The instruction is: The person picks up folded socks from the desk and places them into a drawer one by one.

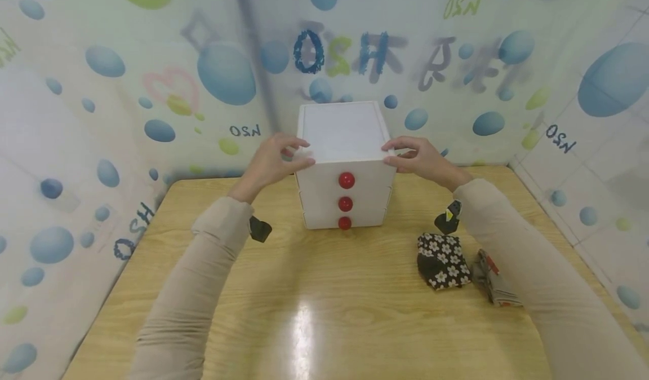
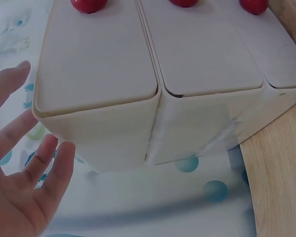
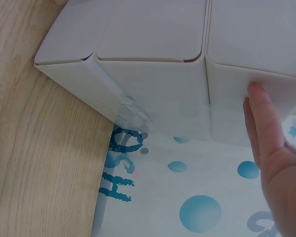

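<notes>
A white three-drawer box [image 1: 319, 191] with round red knobs [image 1: 347, 180] stands upright at the back of the table, its drawers closed. My left hand [image 1: 271, 163] is at its upper left edge, thumb and forefinger by the front corner. Seen from the left wrist, the fingers [image 2: 59, 170] are spread and lightly bent alongside the top drawer's side. At the opposite upper edge is my right hand [image 1: 423, 160], with its thumb and forefinger over the corner. In the right wrist view, straight fingers [image 3: 264, 118] touch the box's side wall.
On the right of the wooden table [image 1: 324, 295] lies a folded black cloth [image 1: 448, 261] with white flowers. Beside it is a grey folded cloth [image 1: 499, 287], partly hidden by my right sleeve. A patterned wall [image 1: 345, 8] rises close behind the box, with more at both sides.
</notes>
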Action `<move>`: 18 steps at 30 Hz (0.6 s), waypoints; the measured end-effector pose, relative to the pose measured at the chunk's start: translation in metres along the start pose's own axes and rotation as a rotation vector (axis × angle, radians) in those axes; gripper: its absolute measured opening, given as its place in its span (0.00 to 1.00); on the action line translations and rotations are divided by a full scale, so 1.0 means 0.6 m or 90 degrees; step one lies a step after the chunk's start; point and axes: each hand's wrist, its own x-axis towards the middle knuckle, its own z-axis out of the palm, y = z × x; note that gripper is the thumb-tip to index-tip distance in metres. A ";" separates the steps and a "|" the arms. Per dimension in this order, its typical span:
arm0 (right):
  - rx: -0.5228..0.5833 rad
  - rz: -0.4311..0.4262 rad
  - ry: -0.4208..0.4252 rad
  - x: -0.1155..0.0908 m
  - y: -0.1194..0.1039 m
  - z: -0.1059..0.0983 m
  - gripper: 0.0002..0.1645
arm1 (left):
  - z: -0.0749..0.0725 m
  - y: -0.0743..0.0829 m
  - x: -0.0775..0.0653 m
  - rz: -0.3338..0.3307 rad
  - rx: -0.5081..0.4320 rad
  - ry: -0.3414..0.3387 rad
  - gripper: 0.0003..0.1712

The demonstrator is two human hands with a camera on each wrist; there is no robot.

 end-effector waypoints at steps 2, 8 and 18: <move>0.001 0.000 0.001 0.000 0.000 0.000 0.21 | 0.000 -0.002 0.001 -0.014 -0.006 -0.014 0.28; 0.004 -0.008 -0.002 0.000 0.002 -0.001 0.21 | 0.004 -0.005 0.003 -0.036 -0.011 -0.034 0.29; 0.003 -0.010 -0.004 -0.001 0.003 -0.002 0.22 | 0.003 -0.017 0.010 -0.034 -0.048 -0.060 0.28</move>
